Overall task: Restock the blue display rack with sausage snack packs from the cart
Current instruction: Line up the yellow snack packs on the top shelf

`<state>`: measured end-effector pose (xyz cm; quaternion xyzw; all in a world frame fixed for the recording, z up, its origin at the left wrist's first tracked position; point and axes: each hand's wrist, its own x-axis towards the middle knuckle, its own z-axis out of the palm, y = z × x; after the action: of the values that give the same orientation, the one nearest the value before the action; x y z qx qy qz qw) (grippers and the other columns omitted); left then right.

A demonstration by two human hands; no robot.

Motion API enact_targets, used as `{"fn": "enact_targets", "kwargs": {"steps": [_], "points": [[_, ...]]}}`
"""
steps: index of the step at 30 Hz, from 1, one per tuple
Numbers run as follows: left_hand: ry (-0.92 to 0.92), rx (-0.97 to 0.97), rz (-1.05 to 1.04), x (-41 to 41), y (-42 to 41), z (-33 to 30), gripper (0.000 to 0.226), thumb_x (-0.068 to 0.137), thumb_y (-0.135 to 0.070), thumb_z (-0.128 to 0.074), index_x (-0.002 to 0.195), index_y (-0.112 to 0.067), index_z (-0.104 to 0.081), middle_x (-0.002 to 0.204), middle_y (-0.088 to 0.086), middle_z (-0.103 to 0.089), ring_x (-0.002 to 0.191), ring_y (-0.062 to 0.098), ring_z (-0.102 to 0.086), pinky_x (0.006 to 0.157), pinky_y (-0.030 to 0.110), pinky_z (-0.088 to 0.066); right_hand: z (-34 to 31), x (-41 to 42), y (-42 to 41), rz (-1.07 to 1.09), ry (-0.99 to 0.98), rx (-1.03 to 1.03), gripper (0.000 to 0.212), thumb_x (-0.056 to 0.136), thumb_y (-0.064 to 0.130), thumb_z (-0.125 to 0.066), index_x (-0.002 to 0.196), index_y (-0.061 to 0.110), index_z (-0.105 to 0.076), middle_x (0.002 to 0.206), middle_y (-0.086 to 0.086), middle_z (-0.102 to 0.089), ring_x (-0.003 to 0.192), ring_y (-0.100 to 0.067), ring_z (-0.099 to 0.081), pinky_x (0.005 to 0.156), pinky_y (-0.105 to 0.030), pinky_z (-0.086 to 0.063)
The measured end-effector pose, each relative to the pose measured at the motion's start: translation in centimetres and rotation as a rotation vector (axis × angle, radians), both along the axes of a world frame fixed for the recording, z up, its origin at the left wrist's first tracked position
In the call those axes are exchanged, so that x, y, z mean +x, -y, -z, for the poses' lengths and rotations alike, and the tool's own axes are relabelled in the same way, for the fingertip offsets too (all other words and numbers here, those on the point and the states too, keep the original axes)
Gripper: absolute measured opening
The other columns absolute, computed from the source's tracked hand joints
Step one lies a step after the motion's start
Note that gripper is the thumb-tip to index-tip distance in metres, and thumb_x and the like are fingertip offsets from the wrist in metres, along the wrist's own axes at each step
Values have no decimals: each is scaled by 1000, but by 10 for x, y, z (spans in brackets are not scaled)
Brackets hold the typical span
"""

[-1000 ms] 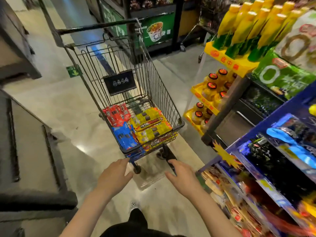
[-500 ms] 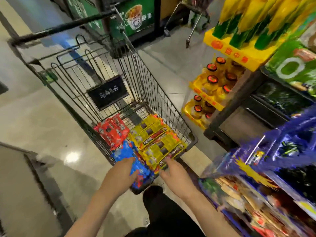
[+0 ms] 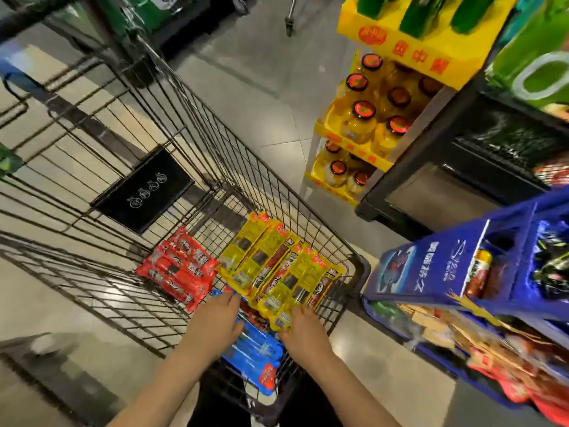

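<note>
A large dark wire shopping cart [image 3: 129,167] is standing straight ahead of both hands, its basket stretching away from them toward the far left. To the right of the right hand, the blue cardboard display rack [image 3: 431,269] is leaning into view, its tiers holding mixed snack packets. Farther off, beyond the right hand, a yellow stand of amber bottles with red caps [image 3: 366,118] is standing against dark shelving. Inside the cart, the yellow sausage snack packs [image 3: 271,266] are lying in an overlapping stack just ahead of the fingers, the red sausage snack packs [image 3: 178,269] are lying beyond and to the left of the left hand, and the blue sausage snack packs [image 3: 255,355] are lying flat between the two wrists. A black placard with white icons [image 3: 143,191] is hanging on the cart's far wall, well ahead of the left hand. The left hand [image 3: 215,325] is reaching in with fingers extended, tips touching the near edge of the yellow stack, gripping nothing. The right hand [image 3: 304,331] is curling its fingers under the nearest yellow pack, taking hold of its end.
</note>
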<state>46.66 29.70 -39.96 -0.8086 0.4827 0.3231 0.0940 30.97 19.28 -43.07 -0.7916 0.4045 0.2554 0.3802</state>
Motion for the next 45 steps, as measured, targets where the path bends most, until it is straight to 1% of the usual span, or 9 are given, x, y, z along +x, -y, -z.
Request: {"fn": "enact_targets", "kwargs": {"steps": [11,17,27,31,35,37,39,41,45], "points": [[-164,132,176,88,41,86,45,97,-34,-43,134,-10,-37,134,11,-45,122,27,-48,92,36,-43,65,43,-8,598,-200,20,49,92,26,-53,132,1,-38,127,-16,-51,113,-28,-53,85,-33,-45],[-227,113,175,109,63,127,40,96,-32,-48,125,-5,-41,111,10,-58,108,26,-56,79,31,-42,104,59,-16,1008,-212,10,83,88,27,-63,149,4,-12,144,-17,-34,129,-32,-42,102,-39,-42],[-256,40,-16,92,86,166,52,89,-46,-56,122,-9,-42,94,2,-62,73,13,-62,65,30,-55,136,59,-20,1245,-198,-114,67,82,27,-71,134,10,-32,129,-8,-51,112,-25,-56,90,-40,-52],[-347,61,-115,84,89,167,36,85,-47,-61,88,-13,-50,71,1,-56,54,8,-51,54,30,-51,138,57,-22,1312,-154,-65,60,79,33,-72,127,16,-41,120,-4,-55,97,-25,-64,80,-40,-57],[-500,65,-284,81,89,160,32,85,-46,-62,71,-26,-40,72,0,-55,68,17,-56,64,34,-49,131,57,-25,1335,-59,-57,50,81,33,-68,126,20,-50,119,1,-52,94,-17,-62,78,-33,-55],[-601,66,-400,81,88,148,30,87,-42,-61,100,-16,-54,95,-1,-60,91,18,-58,77,31,-47,126,56,-26,1379,28,-21,47,81,31,-68,124,22,-52,116,1,-59,95,-14,-62,78,-31,-55],[-671,75,-496,82,86,137,67,88,-40,-61,139,-4,-37,140,12,-46,127,28,-44,102,38,-37,117,57,-27,1431,98,58,40,84,26,-67,120,22,-51,110,1,-65,88,-11,-66,66,-23,-55],[-713,63,-522,83,80,124,78,88,-40,-59,147,-4,-23,153,14,-27,139,30,-29,110,41,-28,112,58,-30,1467,133,122,47,83,28,-68,125,18,-48,113,-2,-65,91,-14,-67,69,-28,-57],[-802,74,-535,88,62,97,77,88,-32,-62,148,-7,-20,153,13,-26,138,30,-29,109,41,-29,93,56,-38,1447,179,228,59,70,41,-72,120,17,-50,106,-3,-68,93,-19,-68,82,-42,-56]]}}
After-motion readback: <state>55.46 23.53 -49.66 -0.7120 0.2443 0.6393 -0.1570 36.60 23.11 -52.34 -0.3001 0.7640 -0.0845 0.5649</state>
